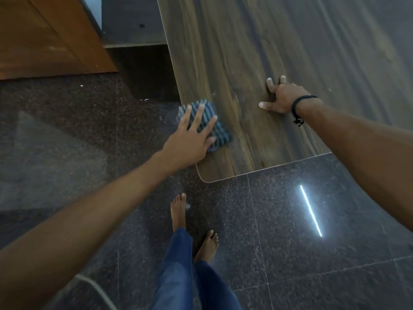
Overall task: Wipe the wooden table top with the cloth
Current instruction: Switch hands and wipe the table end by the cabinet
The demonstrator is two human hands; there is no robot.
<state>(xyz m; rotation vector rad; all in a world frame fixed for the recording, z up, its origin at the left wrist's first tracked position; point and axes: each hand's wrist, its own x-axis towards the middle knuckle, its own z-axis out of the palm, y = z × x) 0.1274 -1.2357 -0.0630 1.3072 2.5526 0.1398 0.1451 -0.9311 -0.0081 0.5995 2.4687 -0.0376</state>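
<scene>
The wooden table top (257, 52) is dark brown with streaky grain and fills the upper right; its rounded near-left corner points toward me. A blue-and-grey striped cloth (218, 133) lies at the table's left edge, partly hanging past it. My left hand (192, 135) presses flat on the cloth with its fingers spread and straight. My right hand (281, 97) rests on the bare table to the right of the cloth, fingers spread, with a black band on the wrist.
Dark speckled stone floor (312, 253) lies below the table, with a bright light reflection (310, 210). My bare feet and blue trousers (192, 265) stand near the table corner. An orange-brown wooden panel (44, 36) is at the upper left.
</scene>
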